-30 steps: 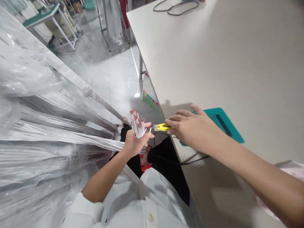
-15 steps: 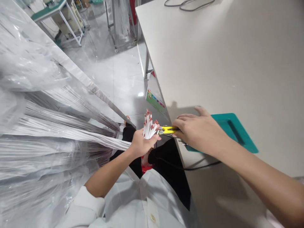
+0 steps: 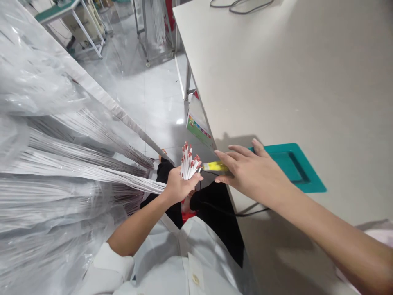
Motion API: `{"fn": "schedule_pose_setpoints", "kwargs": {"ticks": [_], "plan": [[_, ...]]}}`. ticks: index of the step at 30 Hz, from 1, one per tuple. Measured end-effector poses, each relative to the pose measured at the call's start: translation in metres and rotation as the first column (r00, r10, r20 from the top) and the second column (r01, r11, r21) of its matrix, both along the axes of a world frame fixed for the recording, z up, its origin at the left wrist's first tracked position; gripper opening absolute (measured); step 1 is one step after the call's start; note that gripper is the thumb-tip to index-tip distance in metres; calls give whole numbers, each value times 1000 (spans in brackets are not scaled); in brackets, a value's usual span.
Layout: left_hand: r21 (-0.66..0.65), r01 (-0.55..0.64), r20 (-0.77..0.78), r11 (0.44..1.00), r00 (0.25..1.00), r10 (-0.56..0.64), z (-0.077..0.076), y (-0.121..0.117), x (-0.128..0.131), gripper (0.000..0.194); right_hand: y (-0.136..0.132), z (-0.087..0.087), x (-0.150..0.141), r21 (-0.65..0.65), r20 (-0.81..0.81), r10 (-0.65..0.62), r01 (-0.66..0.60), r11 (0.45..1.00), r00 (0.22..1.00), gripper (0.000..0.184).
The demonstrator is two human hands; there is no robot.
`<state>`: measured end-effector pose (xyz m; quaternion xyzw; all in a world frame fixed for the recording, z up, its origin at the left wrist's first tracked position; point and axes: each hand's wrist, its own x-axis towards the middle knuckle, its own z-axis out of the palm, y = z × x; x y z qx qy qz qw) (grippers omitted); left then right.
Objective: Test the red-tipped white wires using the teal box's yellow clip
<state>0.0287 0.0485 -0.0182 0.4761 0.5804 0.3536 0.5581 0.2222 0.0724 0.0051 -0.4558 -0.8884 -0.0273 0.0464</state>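
My left hand (image 3: 179, 187) is closed around a bundle of thin white wires (image 3: 188, 164) with reddish tips fanning upward. The rest of the bundle trails left from that hand. My right hand (image 3: 245, 168) is over the table's near edge, its fingers loosely spread around a yellow-handled cutter, probably snips (image 3: 215, 166). The tool lies between thumb and fingers, blurred, with its tip beside the wire ends. Its rear part is hidden under the hand. A teal tray (image 3: 310, 174) lies flat on the table, partly behind my right hand.
A pale table (image 3: 276, 82) fills the right side. Many white wires (image 3: 76, 164) hang under clear plastic sheeting (image 3: 33, 90) on the left, along a slanting rail (image 3: 123, 116). A dark cord (image 3: 251, 213) crosses the table's edge. A printed box (image 3: 198, 127) stands below it.
The fingers of my right hand have spread from a tighter grip around the yellow snips. My left hand still holds the wires. The whole view has shifted slightly.
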Motion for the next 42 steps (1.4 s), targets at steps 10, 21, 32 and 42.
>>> {"fn": "schedule_pose_setpoints", "kwargs": {"ticks": [10,21,32,42], "plan": [[-49,10,36,999,999,-9,9,-8,-17,46,-20,10,-15,160,-405,57,9,987,912,29],[-83,205,311,975,935,-171,33,-18,-28,70,-43,-15,-57,-643,-734,-669,-436,630,117,17],[-85,263,344,961,913,-220,31,-23,-33,57,-49,-22,-67,-540,-699,-702,-541,645,-138,5],[-110,-14,81,994,996,23,9,-21,-28,45,-45,-20,-59,-358,-912,-363,62,932,190,14]]}}
